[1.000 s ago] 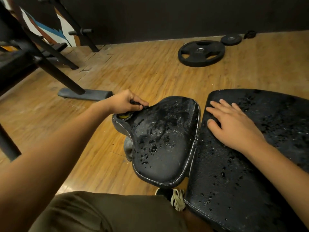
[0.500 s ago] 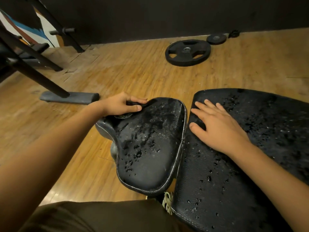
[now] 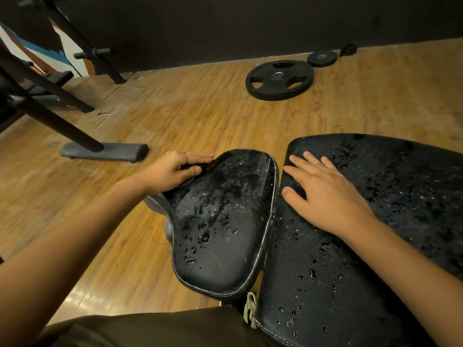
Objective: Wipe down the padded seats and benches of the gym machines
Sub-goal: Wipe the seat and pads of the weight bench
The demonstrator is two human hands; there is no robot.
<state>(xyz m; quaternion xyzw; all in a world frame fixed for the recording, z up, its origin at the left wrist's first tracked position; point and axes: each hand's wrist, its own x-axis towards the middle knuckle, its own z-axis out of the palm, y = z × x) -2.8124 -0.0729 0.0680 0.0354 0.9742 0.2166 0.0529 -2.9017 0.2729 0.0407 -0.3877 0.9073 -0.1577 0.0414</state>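
A knee in olive-brown trousers [image 3: 150, 329] fills the bottom edge, and just beside it pale shoelaces [image 3: 250, 309] show in the gap under two black pads. The seat [image 3: 220, 234] lies left of the long pad [image 3: 375, 246], their stitched edges almost touching, and both are wet with beads and smears of water. The left hand [image 3: 172, 171] is at the seat's narrow far end, with its fingers curled over the edge and the thumb pressed against them, gripping the seat there. Something dark sits under the fingers, but I cannot tell whether it is a cloth or part of the seat. The right hand [image 3: 325, 194] lies flat on the long pad near the edge that faces the seat, with its fingers straight and spread, holding nothing. Beyond the hands is a wooden floor [image 3: 200, 116]. On the left a grey foot bar [image 3: 105, 151] rests on it, and a black frame tube [image 3: 50, 116] slants down onto that bar. Farther back on the right, a large weight plate [image 3: 279, 80] lies flat on the floor. A small weight plate [image 3: 322, 58] lies just beyond it, near the dark wall [image 3: 250, 26]. At far left a slanted black rack [image 3: 92, 53] with short pegs stands against that wall.
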